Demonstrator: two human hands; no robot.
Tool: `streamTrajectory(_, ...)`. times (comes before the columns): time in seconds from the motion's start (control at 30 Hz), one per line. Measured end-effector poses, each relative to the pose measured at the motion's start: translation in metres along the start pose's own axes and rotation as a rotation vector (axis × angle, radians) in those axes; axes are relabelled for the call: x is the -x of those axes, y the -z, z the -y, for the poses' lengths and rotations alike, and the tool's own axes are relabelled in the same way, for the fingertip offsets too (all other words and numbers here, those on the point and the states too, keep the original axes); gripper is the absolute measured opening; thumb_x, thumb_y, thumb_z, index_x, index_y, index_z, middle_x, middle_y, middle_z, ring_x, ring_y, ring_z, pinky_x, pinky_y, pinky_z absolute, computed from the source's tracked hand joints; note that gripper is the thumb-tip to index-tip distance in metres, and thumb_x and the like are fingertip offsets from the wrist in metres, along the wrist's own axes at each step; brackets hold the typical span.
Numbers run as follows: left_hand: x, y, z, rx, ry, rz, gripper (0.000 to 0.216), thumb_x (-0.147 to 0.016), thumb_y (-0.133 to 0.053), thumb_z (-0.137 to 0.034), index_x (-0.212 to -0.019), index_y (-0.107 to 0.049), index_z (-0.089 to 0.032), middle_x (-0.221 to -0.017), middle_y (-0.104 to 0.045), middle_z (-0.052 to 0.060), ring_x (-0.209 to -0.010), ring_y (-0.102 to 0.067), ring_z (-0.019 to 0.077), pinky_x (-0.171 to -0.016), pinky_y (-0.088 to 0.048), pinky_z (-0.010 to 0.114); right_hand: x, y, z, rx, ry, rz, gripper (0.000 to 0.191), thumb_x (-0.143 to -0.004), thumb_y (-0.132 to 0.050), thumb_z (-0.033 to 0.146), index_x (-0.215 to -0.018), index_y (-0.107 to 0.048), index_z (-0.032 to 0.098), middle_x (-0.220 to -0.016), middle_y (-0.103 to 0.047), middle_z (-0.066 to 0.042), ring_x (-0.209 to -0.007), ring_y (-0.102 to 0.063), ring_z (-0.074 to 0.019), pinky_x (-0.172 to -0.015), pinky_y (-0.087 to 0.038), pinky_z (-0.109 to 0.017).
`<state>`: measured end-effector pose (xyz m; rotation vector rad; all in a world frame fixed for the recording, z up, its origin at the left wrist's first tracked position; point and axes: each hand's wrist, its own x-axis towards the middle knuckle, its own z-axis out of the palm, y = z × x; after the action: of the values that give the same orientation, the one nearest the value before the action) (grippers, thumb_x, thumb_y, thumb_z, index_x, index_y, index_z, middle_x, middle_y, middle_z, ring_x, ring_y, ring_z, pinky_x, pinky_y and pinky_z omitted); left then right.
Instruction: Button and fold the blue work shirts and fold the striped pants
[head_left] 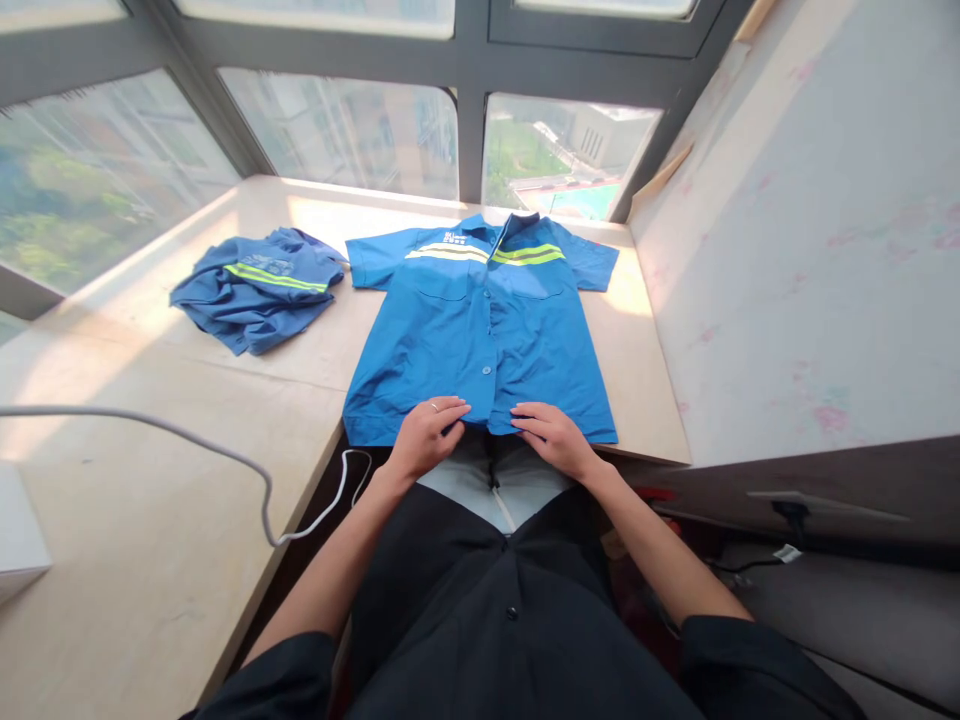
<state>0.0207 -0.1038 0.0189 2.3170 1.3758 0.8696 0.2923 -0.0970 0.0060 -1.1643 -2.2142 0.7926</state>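
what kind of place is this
Probably a high-floor room, at a window-side work surface: a pale wooden L-shaped table runs under large dark-framed windows overlooking buildings and trees, and a bright blue short-sleeved work shirt lies spread flat on it.

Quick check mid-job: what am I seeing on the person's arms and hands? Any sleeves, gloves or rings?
No gloves. Both forearms are bare below short black sleeves. The left hand wears a thin ring on one finger; the right hand wears nothing.
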Motion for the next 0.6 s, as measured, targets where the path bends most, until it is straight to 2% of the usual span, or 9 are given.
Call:
streamTrajectory(0.1,-0.003,0.006,-0.004,0.092,0.176,-0.181,0.025,-0.092,-0.053,-0.026,-0.105,-0.073,-0.017,-0.104,-0.076,0.008,-0.100,-0.070,0.0214,-0.092,-0.054,0.035,0.000,0.004,0.000,-0.220,-0.147,-0.216,0.019,-0.090,-0.060,0.035,-0.092,-0.075,0.023,-0.099,-0.075,-0.005,-0.099,-0.067,-0.0242,-0.096,-0.050,-0.040)
streamTrajectory(0.2,-0.007,0.010,-0.013,0.110,0.311,-0.304,0.026,-0.094,-0.053,-0.031,-0.102,-0.072,-0.017,-0.099,-0.076,0.008,-0.093,-0.070,0.0219,-0.086,-0.055,0.034,-0.004,0.011,0.002,-0.519,-0.295,-0.478,0.023,-0.085,-0.065,0.041,-0.076,-0.069,0.021,-0.068,-0.066,0.002,-0.069,-0.062,-0.0175,-0.072,-0.051,-0.030)
streamTrajectory(0.27,-0.009,0.007,-0.021,0.042,0.325,-0.324,0.028,-0.095,-0.050,-0.029,-0.106,-0.072,-0.016,-0.102,-0.076,0.009,-0.095,-0.070,0.0230,-0.087,-0.054,0.035,-0.007,0.015,0.005,-0.777,-0.334,-0.621,0.019,-0.082,-0.064,0.039,-0.077,-0.066,0.021,-0.065,-0.062,0.004,-0.063,-0.058,-0.0149,-0.065,-0.049,-0.027)
streamTrajectory(0.33,-0.010,-0.002,-0.030,-0.061,0.232,-0.227,0.028,-0.095,-0.049,-0.024,-0.111,-0.071,-0.017,-0.107,-0.074,0.011,-0.099,-0.069,0.0246,-0.088,-0.053,0.038,-0.009,0.016,0.008,-0.983,-0.317,-0.705,0.018,-0.080,-0.061,0.037,-0.087,-0.067,0.021,-0.075,-0.067,0.001,-0.068,-0.061,-0.0163,-0.066,-0.050,-0.028)
streamTrajectory(0.4,-0.010,-0.014,-0.038,-0.143,0.073,-0.042,0.027,-0.092,-0.053,-0.019,-0.111,-0.071,-0.019,-0.111,-0.073,0.011,-0.105,-0.067,0.0268,-0.091,-0.052,0.041,-0.007,0.015,0.011,-1.045,-0.295,-0.727,0.025,-0.079,-0.057,0.036,-0.096,-0.067,0.021,-0.085,-0.070,-0.001,-0.077,-0.064,-0.0192,-0.071,-0.052,-0.031)
streamTrajectory(0.47,-0.011,-0.026,-0.044,-0.189,-0.046,0.099,0.025,-0.089,-0.057,-0.017,-0.108,-0.072,-0.020,-0.116,-0.071,0.012,-0.112,-0.063,0.0295,-0.094,-0.051,0.044,-0.005,0.013,0.011,-0.950,-0.292,-0.681,0.025,-0.080,-0.057,0.036,-0.096,-0.068,0.020,-0.086,-0.071,-0.002,-0.080,-0.065,-0.0203,-0.074,-0.053,-0.033)
streamTrajectory(0.53,-0.011,-0.031,-0.048,-0.207,-0.071,0.113,0.026,-0.088,-0.058,-0.016,-0.111,-0.072,-0.018,-0.123,-0.067,0.015,-0.120,-0.058,0.0317,-0.098,-0.048,0.046,-0.002,0.011,0.012,-0.745,-0.289,-0.556,0.022,-0.081,-0.060,0.037,-0.092,-0.069,0.020,-0.083,-0.071,-0.002,-0.078,-0.065,-0.0201,-0.074,-0.052,-0.032)
streamTrajectory(0.6,-0.009,-0.030,-0.051,-0.192,-0.034,0.070,0.030,-0.087,-0.060,-0.016,-0.116,-0.069,-0.016,-0.126,-0.064,0.016,-0.121,-0.056,0.0317,-0.098,-0.047,0.046,-0.001,0.010,0.012,-0.529,-0.266,-0.413,0.020,-0.083,-0.062,0.037,-0.089,-0.070,0.019,-0.084,-0.071,-0.003,-0.079,-0.065,-0.0202,-0.076,-0.052,-0.032)
